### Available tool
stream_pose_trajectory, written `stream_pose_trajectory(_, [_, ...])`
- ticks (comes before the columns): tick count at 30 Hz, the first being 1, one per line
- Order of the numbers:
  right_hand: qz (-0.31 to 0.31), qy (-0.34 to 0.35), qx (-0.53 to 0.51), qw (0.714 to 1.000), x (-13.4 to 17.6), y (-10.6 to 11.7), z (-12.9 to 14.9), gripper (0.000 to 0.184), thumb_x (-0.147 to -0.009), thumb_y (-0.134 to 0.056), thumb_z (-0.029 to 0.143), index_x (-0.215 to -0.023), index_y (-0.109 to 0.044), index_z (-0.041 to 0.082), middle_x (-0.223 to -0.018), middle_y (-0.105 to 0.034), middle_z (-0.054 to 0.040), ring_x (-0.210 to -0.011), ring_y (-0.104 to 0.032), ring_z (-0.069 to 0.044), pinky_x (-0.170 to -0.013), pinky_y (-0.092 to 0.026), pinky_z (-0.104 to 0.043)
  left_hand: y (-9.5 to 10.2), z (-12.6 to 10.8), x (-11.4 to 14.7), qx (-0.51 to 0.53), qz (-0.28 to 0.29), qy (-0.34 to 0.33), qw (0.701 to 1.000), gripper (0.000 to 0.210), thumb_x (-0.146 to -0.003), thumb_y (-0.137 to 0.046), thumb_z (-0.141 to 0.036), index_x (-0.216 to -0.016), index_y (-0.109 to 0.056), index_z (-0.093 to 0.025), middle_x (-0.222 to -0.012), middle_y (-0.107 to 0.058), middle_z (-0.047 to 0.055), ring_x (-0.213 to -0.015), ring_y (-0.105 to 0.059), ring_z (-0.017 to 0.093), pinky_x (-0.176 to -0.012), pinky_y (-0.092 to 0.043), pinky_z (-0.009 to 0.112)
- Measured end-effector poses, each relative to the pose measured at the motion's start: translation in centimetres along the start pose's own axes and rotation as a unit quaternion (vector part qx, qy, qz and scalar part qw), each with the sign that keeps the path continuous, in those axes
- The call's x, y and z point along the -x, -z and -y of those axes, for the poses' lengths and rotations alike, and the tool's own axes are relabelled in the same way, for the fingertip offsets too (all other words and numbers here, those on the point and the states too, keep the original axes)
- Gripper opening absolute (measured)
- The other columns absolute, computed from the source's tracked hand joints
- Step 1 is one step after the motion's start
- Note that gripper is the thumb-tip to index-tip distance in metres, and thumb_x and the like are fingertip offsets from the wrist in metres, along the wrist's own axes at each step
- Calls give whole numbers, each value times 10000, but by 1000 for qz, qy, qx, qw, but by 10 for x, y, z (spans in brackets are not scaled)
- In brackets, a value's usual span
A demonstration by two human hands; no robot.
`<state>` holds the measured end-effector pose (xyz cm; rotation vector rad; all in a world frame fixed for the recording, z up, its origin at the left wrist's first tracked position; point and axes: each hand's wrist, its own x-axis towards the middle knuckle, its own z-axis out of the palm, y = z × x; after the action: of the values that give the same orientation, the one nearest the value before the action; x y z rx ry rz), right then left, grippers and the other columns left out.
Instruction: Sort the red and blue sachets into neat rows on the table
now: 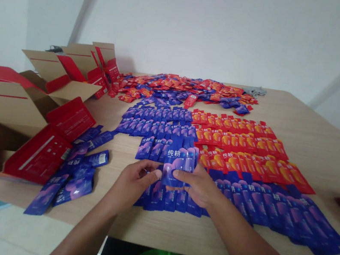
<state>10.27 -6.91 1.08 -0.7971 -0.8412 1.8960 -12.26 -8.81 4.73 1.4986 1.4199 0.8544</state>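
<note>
My right hand (pixel 201 186) is closed on a small stack of blue pouches (pixel 173 167) with white lettering, its thumb across the front. My left hand (pixel 137 183) is at the stack's lower left edge, fingers curled and thumb tip against that edge; its other fingertips are partly hidden. Under and around the hands lie overlapping blue pouches (pixel 158 195) in a row on the table. Another row of blue pouches (pixel 274 206) fans out to the right. Beyond it are rows of red-orange pouches (pixel 239 141), with more rows of blue pouches (pixel 156 129) at their left.
A mixed heap of red and blue pouches (pixel 177 86) lies at the back of the table (pixel 311 138). Open cardboard boxes (pixel 7 106) with red outsides stand on the left. Loose blue pouches (pixel 77 188) lie beside them. A grey cloth (pixel 254 91) sits at the far edge.
</note>
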Motion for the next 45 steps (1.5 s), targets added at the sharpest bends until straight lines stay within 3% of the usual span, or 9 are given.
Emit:
stream_pose_trajectory(4, [5, -4, 17, 1000, 1, -1, -2, 548, -677, -998, 347, -1147, -735, 247, -1022, -779, -28, -913, -769, -251, -737, -696, -443, -32, -7, -11, 108, 13, 4, 994, 394, -860, -774, -576, -854, -688, -192, -679, -590, -28, -565, -472, 108, -523, -360, 225])
stream_pose_trajectory(7, [-2, -4, 27, 1000, 3, -2, 1, 560, -696, -992, 363, -1180, -729, 267, -1071, -772, -31, -952, -766, -257, -743, -698, -440, -34, -6, -13, 160, -3, 30, 987, 413, -824, -812, -551, -781, -603, -197, -613, -511, -56, -506, -398, 83, -490, -327, 215])
stream_pose_trajectory(13, [-23, 10, 22, 999, 3, -2, 8, 336, -823, -891, 469, -990, -757, 210, -1002, -774, -69, -927, -767, -268, -738, -686, -437, 32, 10, -39, 190, -81, 50, 977, 425, -763, -861, -501, -805, -564, -199, -582, -422, -89, -452, -285, 51, -438, -215, 206])
stream_pose_trajectory(17, [-43, 10, -18, 999, -1, 2, 10, 249, -840, -844, 403, -970, -768, 205, -1032, -793, -91, -942, -781, -290, -777, -680, -469, 83, 37, -68, 102, -108, 84, 985, 440, -707, -861, -518, -780, -569, -197, -559, -388, -97, -434, -274, 51, -427, -181, 211])
stream_pose_trajectory(21, [-30, -3, -63, 998, -3, 3, 11, 164, -821, -762, 300, -945, -778, 194, -1100, -805, -121, -1040, -779, -330, -870, -664, -534, 101, 64, -86, -4, -117, 105, 988, 422, -690, -830, -549, -773, -659, -172, -531, -421, -82, -448, -341, 73, -445, -225, 219])
stream_pose_trajectory(31, [-30, -10, -27, 999, 0, -3, 11, 231, -798, -858, 298, -986, -767, 201, -1116, -804, -106, -1048, -782, -310, -885, -667, -527, 89, 73, -103, -80, -138, 77, 984, 419, -645, -856, -508, -831, -790, -138, -659, -668, 8, -603, -506, 143, -561, -350, 249])
stream_pose_trajectory(38, [-32, -21, 10, 999, 1, -1, 11, 364, -776, -927, 402, -1017, -760, 186, -1132, -796, -130, -1087, -770, -319, -812, -685, -454, 87, 82, -109, -202, -153, 55, 966, 396, -769, -750, -531, -869, -789, -149, -626, -642, 6, -631, -564, 177, -593, -360, 267])
stream_pose_trajectory(42, [-18, -13, 16, 1000, 0, 1, 8, 403, -772, -939, 447, -1017, -744, 193, -1108, -791, -110, -1057, -774, -314, -799, -689, -453, 76, 58, -98, -229, -241, -5, 943, 436, -788, -734, -497, -1025, -785, -135, -926, -762, 81, -773, -650, 212, -713, -460, 299])
stream_pose_trajectory(45, [-27, -3, 12, 1000, -1, 1, 5, 431, -749, -961, 445, -1044, -735, 226, -1050, -776, -64, -1017, -769, -297, -794, -696, -484, 49, 26, -74, -108, -177, -32, 978, 452, -847, -721, -549, -1062, -790, -158, -934, -753, 67, -738, -625, 188, -688, -468, 291])
